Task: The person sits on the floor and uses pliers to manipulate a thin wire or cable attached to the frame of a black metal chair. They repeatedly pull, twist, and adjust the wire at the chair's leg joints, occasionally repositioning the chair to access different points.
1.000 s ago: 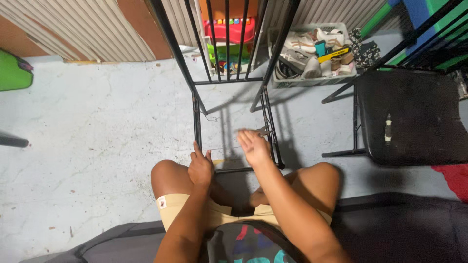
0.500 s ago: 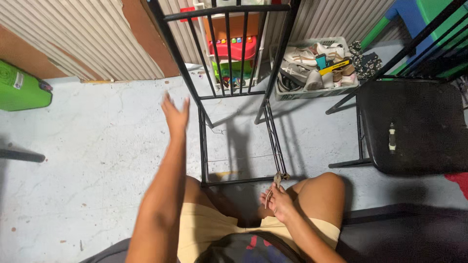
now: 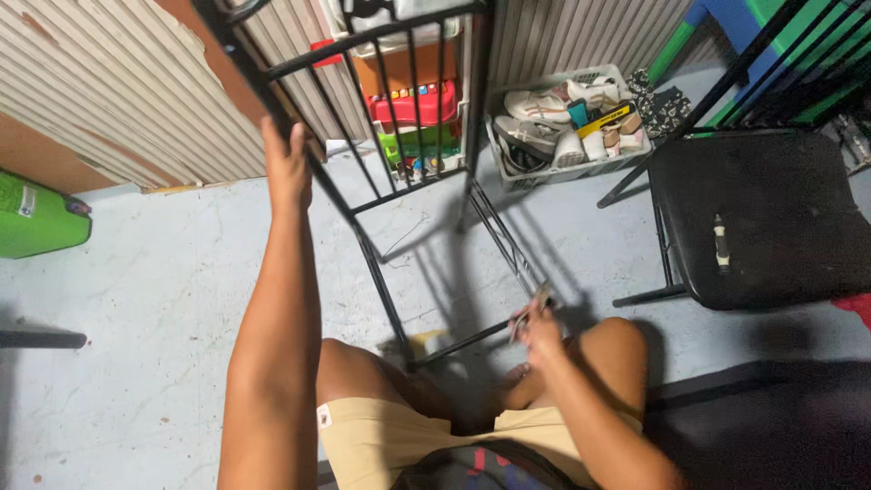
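Seen from the head camera, the person sits low over a pale concrete floor (image 3: 154, 299) with bare knees bent, and a black metal chair frame (image 3: 426, 191) stands tilted in front of them.

Up at the left, the left hand (image 3: 288, 163) is closed around one slanted side rail of the frame's barred back, the arm stretched out straight from the body. Lower down, the right hand (image 3: 537, 328) is closed on a small thin tool (image 3: 531, 308), its tip right at the lower crossbar of the frame near the right knee; what kind of tool it is cannot be told, as it is small and blurred. The frame's lower bars run from the left hand's rail down to the floor just in front of the knees, so the frame lies between the two hands and touches both.

To the right, a black padded chair (image 3: 762, 218) stands well apart from the frame, with a small pale oblong thing (image 3: 720, 243) lying on its seat. Behind the frame, against a corrugated metal wall (image 3: 118, 100), sits a white plastic basket (image 3: 562, 168) full of shoes and odds and ends, and beside it a stack of red and green toys (image 3: 415, 113) shows through the bars. A bright green container (image 3: 36, 218) lies at the far left edge, near the wall.
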